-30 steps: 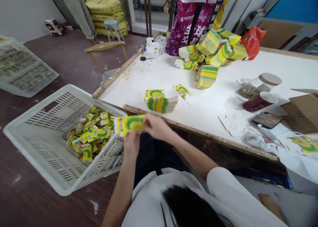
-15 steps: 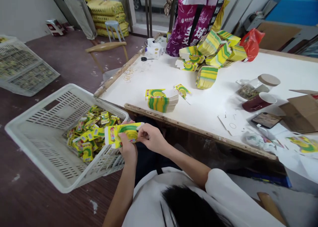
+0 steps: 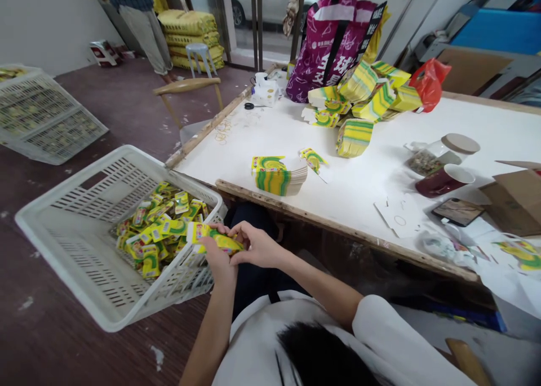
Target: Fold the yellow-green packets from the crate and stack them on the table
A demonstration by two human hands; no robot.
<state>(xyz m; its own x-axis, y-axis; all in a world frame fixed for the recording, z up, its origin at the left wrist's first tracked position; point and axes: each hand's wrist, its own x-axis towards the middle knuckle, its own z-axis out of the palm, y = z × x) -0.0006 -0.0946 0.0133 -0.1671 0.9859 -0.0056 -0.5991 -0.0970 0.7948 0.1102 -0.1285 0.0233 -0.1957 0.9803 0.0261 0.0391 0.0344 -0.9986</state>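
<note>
Both my hands hold one small yellow-and-green carton (image 3: 211, 238) just in front of my lap, at the near rim of a white slatted basket (image 3: 80, 256). My left hand (image 3: 220, 257) grips the carton from below. My right hand (image 3: 256, 245) pinches its right end. The basket holds a heap of folded yellow-and-green cartons (image 3: 158, 225). A stack of flat carton blanks (image 3: 274, 174) lies on the white table (image 3: 262, 132) near its front edge, with one loose blank (image 3: 313, 159) beside it.
Bundles of blanks (image 3: 359, 101) are piled by a purple bag (image 3: 333, 42) and a red bag (image 3: 429, 76). A jar (image 3: 443, 149), dark mug (image 3: 442, 181), phone (image 3: 459, 211) and cardboard box (image 3: 515, 197) sit right. A chair (image 3: 190, 90), another basket (image 3: 42, 118) and a standing person (image 3: 139, 20) are on the floor side.
My hands have carried the carton downward and slightly left, from the table's edge to the basket's near rim. The carton now looks more folded and narrower.
</note>
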